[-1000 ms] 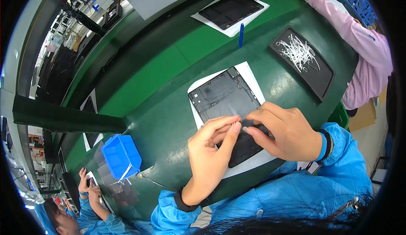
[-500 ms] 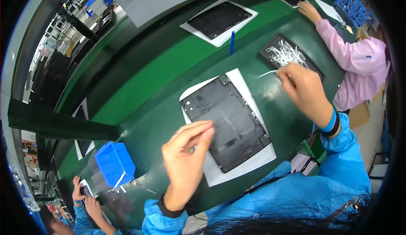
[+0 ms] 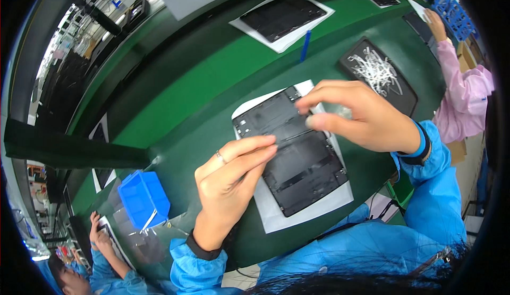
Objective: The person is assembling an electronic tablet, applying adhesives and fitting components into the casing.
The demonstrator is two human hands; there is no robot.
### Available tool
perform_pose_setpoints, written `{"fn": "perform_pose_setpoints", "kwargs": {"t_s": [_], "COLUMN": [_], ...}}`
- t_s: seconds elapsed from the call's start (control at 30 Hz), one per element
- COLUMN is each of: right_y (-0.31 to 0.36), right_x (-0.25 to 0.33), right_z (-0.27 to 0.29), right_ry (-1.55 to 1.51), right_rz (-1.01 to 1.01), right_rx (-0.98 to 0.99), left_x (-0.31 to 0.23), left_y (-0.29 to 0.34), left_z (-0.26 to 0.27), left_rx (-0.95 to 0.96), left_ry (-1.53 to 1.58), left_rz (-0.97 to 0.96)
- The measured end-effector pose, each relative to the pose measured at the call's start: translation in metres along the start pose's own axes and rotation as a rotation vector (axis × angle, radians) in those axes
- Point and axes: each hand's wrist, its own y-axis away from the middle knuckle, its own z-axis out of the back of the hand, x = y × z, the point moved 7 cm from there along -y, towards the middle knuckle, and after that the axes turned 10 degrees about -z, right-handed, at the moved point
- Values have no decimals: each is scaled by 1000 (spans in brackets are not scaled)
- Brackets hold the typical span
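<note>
A black tablet-like housing with small parts along its edges lies at a slant on a white sheet on the green bench. My left hand, with a ring on one finger, is over its left side. The fingertips are pressed together above the middle of the housing; anything between them is hidden. My right hand hovers at the housing's upper right, thumb and forefinger apart. Slight blur covers these fingertips, and no white strip shows in them.
A dark tray of white strips sits at the right. At left is a blue bin. Beyond lie a blue pen and another black housing. Co-workers' hands show at far right and lower left.
My right hand has come left from beside the strip tray to above the housing, its fingers parting. A white strip near it is no longer seen. My left hand stays pinched, slightly higher.
</note>
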Motion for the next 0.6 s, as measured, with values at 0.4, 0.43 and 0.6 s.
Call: {"fn": "perform_pose_setpoints", "kwargs": {"t_s": [0.4,0.43,0.6], "right_y": [-76,-78,-80], "right_x": [-57,-58,-58], "right_z": [-82,-86,-97], "right_ry": [44,61,106], "right_rz": [-298,-336,-298], "right_rx": [426,449,466], "left_x": [34,34,30], "left_y": [37,42,51], "left_z": [9,6,-3], "left_rx": [106,174,310], "left_ry": [-214,-224,-281], "left_rz": [386,408,445]}}
